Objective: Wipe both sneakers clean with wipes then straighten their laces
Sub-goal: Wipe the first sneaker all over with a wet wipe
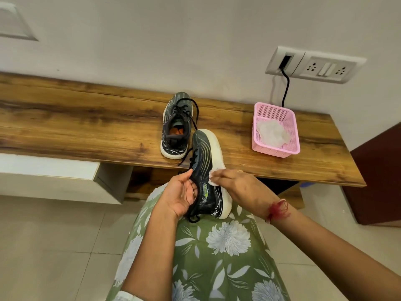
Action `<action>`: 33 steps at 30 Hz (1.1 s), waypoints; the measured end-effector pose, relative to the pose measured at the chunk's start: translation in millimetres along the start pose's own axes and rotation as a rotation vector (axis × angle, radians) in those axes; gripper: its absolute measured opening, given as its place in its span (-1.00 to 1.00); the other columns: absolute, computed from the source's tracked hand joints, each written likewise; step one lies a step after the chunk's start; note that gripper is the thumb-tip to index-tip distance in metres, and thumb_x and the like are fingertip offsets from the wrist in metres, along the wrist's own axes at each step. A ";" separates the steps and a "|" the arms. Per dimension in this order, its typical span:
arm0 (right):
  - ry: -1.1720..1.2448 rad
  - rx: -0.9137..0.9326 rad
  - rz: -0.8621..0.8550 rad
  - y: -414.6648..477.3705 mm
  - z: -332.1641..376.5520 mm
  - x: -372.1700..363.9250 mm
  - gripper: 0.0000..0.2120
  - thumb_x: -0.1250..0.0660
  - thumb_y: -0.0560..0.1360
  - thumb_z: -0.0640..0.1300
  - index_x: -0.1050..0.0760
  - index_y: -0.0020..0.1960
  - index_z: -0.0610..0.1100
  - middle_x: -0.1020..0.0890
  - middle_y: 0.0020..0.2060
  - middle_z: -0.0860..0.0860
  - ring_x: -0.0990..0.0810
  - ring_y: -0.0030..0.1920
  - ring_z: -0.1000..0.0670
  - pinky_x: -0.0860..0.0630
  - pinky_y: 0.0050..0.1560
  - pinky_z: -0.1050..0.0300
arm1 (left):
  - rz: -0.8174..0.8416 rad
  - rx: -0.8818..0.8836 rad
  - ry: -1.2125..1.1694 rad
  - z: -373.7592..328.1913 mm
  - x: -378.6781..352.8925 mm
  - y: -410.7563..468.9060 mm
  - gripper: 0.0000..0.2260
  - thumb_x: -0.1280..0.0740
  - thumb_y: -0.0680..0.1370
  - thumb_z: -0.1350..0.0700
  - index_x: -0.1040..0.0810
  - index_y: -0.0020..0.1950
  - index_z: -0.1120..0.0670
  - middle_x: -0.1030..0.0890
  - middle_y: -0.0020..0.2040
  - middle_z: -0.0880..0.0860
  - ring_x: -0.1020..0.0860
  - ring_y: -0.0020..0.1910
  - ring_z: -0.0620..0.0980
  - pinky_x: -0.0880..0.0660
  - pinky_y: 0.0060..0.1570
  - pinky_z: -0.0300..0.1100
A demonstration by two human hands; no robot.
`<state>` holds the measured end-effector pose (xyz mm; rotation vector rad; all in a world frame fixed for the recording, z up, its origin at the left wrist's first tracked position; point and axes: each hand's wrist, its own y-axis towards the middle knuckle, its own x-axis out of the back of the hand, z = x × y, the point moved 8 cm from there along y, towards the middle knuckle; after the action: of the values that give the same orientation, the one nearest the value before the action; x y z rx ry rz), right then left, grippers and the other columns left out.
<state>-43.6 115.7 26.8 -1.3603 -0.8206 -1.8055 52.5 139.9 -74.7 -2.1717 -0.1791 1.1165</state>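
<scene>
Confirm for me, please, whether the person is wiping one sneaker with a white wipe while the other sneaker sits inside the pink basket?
Not quite: the head view shows the other sneaker standing on the wooden bench left of the pink basket, not inside it. The rest holds: the right hand presses a white wipe to the held sneaker, which the left hand grips.

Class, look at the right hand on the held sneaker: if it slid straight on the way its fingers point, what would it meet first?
Probably the left hand, gripping the sneaker at its laces. The right hand presses a wipe on its side, fingers pointing left across it; depth is unclear.
</scene>
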 end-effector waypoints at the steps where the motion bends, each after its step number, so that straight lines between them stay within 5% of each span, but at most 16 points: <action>1: 0.009 -0.031 -0.045 1.7 -5.4 4.8 -0.60 -0.39 0.38 -0.40 -0.55 0.19 -0.19 -0.60 0.15 -0.10 -0.61 0.09 -0.11 -0.54 0.08 -0.01 | -0.003 -0.004 -0.003 -1.1 -1.0 -0.4 -0.70 -0.11 0.63 0.08 -0.56 0.11 0.22 -0.69 -0.15 0.15 -0.68 -0.19 0.01 -0.49 0.11 -0.09; 7: -0.002 0.084 0.008 -2.7 15.8 -0.6 -0.51 -0.41 0.32 -0.45 -0.53 0.21 -0.18 -0.59 0.16 -0.08 -0.58 0.15 -0.08 -0.55 0.12 -0.01 | -0.015 0.009 0.018 -1.0 1.7 -1.7 -0.69 -0.11 0.63 0.06 -0.56 0.11 0.22 -0.70 -0.16 0.15 -0.67 -0.22 0.02 -0.47 0.12 -0.07; 10: 0.007 -0.006 -0.082 1.0 -1.0 12.9 -0.58 -0.44 0.33 -0.42 -0.56 0.16 -0.18 -0.62 0.10 -0.09 -0.63 0.05 -0.08 -0.61 -0.01 -0.04 | -0.023 -0.010 0.035 -5.6 -0.1 -2.2 -0.70 -0.11 0.63 0.06 -0.56 0.10 0.21 -0.69 -0.16 0.14 -0.66 -0.19 0.02 -0.47 0.13 -0.06; 15: -0.011 0.166 0.061 -9.3 23.4 3.3 -0.54 -0.44 0.32 -0.43 -0.55 0.19 -0.18 -0.60 0.15 -0.09 -0.59 0.13 -0.05 -0.56 0.08 0.05 | -0.028 0.007 0.058 -5.6 -0.1 -5.1 -0.68 -0.10 0.64 0.06 -0.55 0.10 0.23 -0.70 -0.17 0.14 -0.67 -0.21 0.01 -0.51 0.05 -0.09; 19: 0.008 0.033 -0.042 -3.0 0.2 18.6 -0.54 -0.45 0.30 -0.44 -0.55 0.17 -0.20 -0.62 0.11 -0.11 -0.63 0.04 -0.09 -0.61 -0.03 -0.03 | -0.023 -0.009 0.028 -9.4 -3.5 -4.6 -0.69 -0.11 0.64 0.06 -0.56 0.10 0.22 -0.69 -0.15 0.15 -0.66 -0.16 0.02 -0.47 0.15 -0.06; 23: -0.041 0.245 0.098 -19.0 37.2 4.9 -0.50 -0.47 0.26 -0.42 -0.55 0.18 -0.18 -0.60 0.15 -0.09 -0.60 0.12 -0.05 -0.54 0.06 0.08 | -0.020 0.022 0.048 -4.5 -3.8 -5.9 -0.69 -0.12 0.63 0.05 -0.55 0.10 0.23 -0.69 -0.20 0.14 -0.67 -0.25 0.00 -0.49 0.06 -0.10; 28: -0.028 0.037 -0.047 -6.9 9.2 16.3 -0.46 -0.49 0.24 -0.45 -0.55 0.19 -0.18 -0.61 0.13 -0.09 -0.63 0.06 -0.06 -0.62 -0.05 0.02 | -0.010 0.008 0.034 -5.2 -8.8 -5.4 -0.68 -0.12 0.63 0.04 -0.54 0.15 0.22 -0.69 -0.14 0.15 -0.66 -0.17 0.02 -0.51 0.08 -0.08; 33: -0.063 0.136 0.025 -10.5 35.0 -0.8 -0.42 -0.47 0.24 -0.44 -0.51 0.24 -0.19 -0.57 0.20 -0.10 -0.56 0.18 -0.07 -0.55 0.10 0.06 | -0.019 0.011 0.044 -5.2 -7.3 -9.7 -0.70 -0.12 0.63 0.05 -0.55 0.10 0.21 -0.69 -0.19 0.13 -0.67 -0.25 -0.02 -0.55 -0.09 -0.16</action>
<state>-34.5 150.4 33.8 -1.3394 -0.9382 -1.6636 53.6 141.6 -61.7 -2.1782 -0.1732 1.0561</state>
